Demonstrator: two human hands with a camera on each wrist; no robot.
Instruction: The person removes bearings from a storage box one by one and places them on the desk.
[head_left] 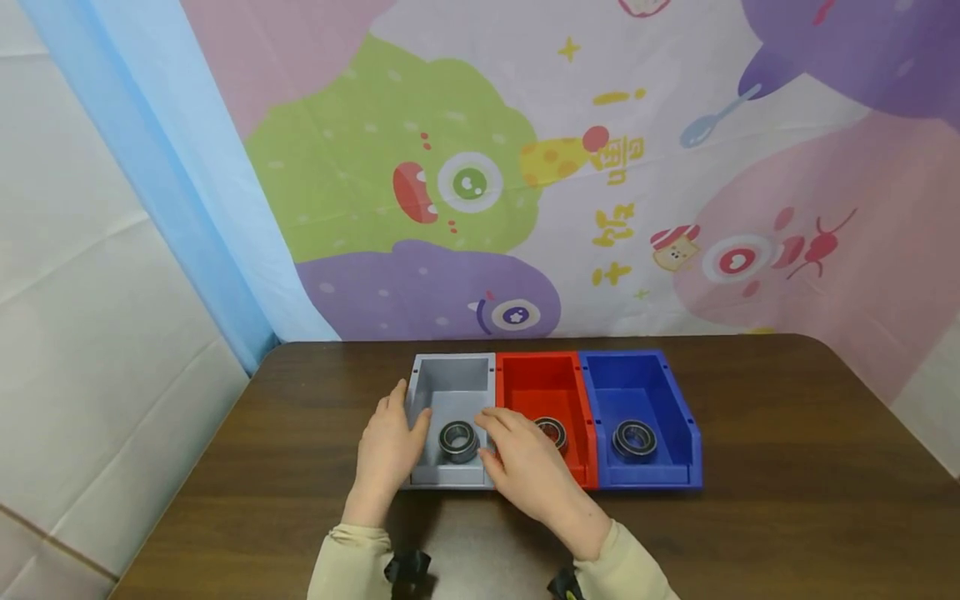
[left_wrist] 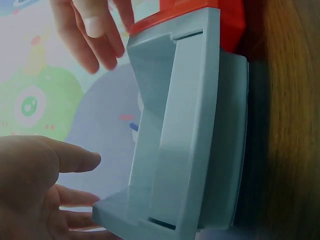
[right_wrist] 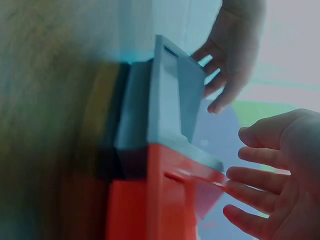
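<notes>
A grey bin [head_left: 459, 402], a red bin [head_left: 542, 380] and a blue bin [head_left: 624, 392] stand side by side, each with a ball bearing inside. My left hand [head_left: 387, 448] is at the left wall of the grey bin, fingers extended and thumb apart. My right hand [head_left: 531, 468] reaches over the border of the grey and red bins with loosely bent fingers, holding nothing. Between the hands lies the grey bin's bearing [head_left: 459, 457]. The red bin's bearing [head_left: 560, 432] is partly hidden by my right hand. Farther right sits the blue bin's bearing [head_left: 634, 457].
The bins stand on a dark wooden table [head_left: 787, 467]. Behind it hangs a curtain [head_left: 637, 167] printed with cartoon figures. A pale wall [head_left: 90, 333] is on the left. Dark straps [head_left: 407, 567] show near the wrists.
</notes>
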